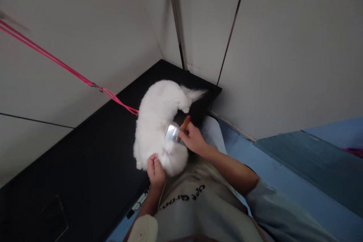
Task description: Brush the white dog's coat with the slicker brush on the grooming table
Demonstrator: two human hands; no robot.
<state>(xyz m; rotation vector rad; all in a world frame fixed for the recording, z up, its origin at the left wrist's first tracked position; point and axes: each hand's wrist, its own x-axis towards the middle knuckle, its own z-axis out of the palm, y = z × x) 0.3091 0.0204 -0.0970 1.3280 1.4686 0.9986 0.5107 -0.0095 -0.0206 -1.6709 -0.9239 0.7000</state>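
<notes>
At frame centre, fingers of the right hand point(195, 139) grip the brush point(172, 133), handle slanting upper right, metal head leftward over the white animal point(155, 111), whose fur the left hand point(155, 174) pinches below.

Tabletop point(104, 151) open left, leash point(70, 71), wall point(93, 19) beyond

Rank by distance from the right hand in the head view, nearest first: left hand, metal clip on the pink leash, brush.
1. Brush: in the right hand, silver head toward the left.
2. Left hand: lower left, fingers curled at the white animal.
3. Metal clip on the pink leash: farthest, upper left.
</notes>
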